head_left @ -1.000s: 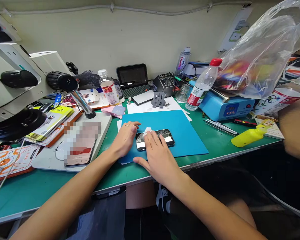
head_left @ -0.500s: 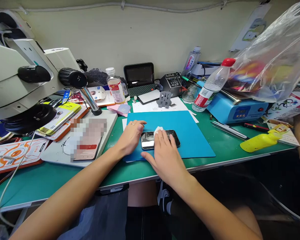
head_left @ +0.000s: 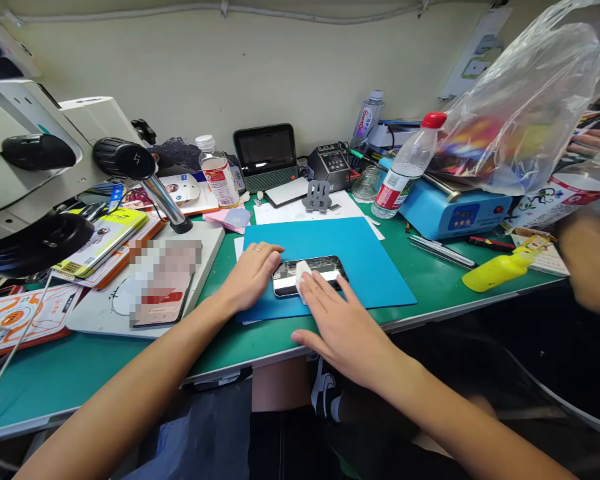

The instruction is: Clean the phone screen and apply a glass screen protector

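Observation:
A dark smartphone lies face up on a blue mat, its glass reflecting light. My left hand is at the phone's left end, fingers bent and thumb against the edge, holding it in place. Under the fingertips of my right hand is a folded white wipe, pressed onto the middle of the screen. Those fingers lie long and close together, with the thumb out to the side. Part of the wipe and the phone's lower right side are hidden by the right hand.
On the left stand a microscope and a second phone on its base. Behind the mat are bottles and a small screen device. Tweezers, a yellow bottle and another person's arm are at the right.
My right hand has slid the wipe toward the phone's near edge. My left hand stays at the phone's left end. The whole view has shifted a little; another person's hand shows behind the plastic bag.

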